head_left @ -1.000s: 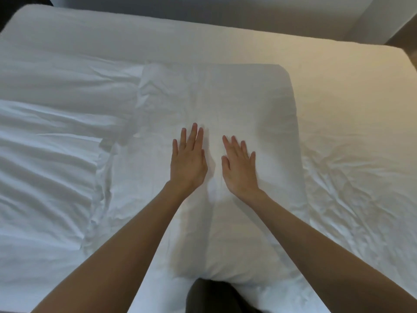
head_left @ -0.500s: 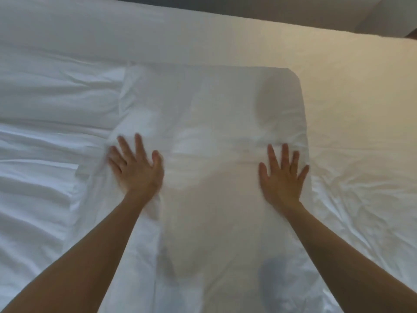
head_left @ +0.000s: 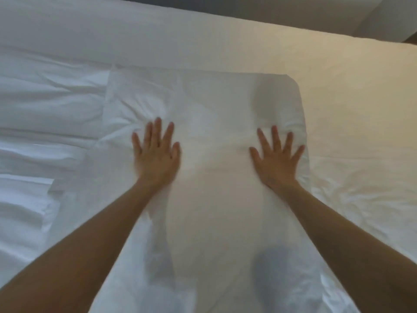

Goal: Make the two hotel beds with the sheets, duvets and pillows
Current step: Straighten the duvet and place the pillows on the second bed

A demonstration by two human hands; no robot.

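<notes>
We press the pillow (head_left: 214,166) flat on the bed (head_left: 349,109), left hand (head_left: 155,154) and right hand (head_left: 276,159) splayed, gripping nothing; its long axis runs away from us, between both hands.

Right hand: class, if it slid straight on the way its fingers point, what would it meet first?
Only more pillow: the right hand lies flat on it, fingers pointing to its far edge. Beyond that comes the bare sheet; nothing else seems to stand in the line.

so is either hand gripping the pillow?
No, left hand and right hand lie flat on the pillow, fingers spread.
</notes>
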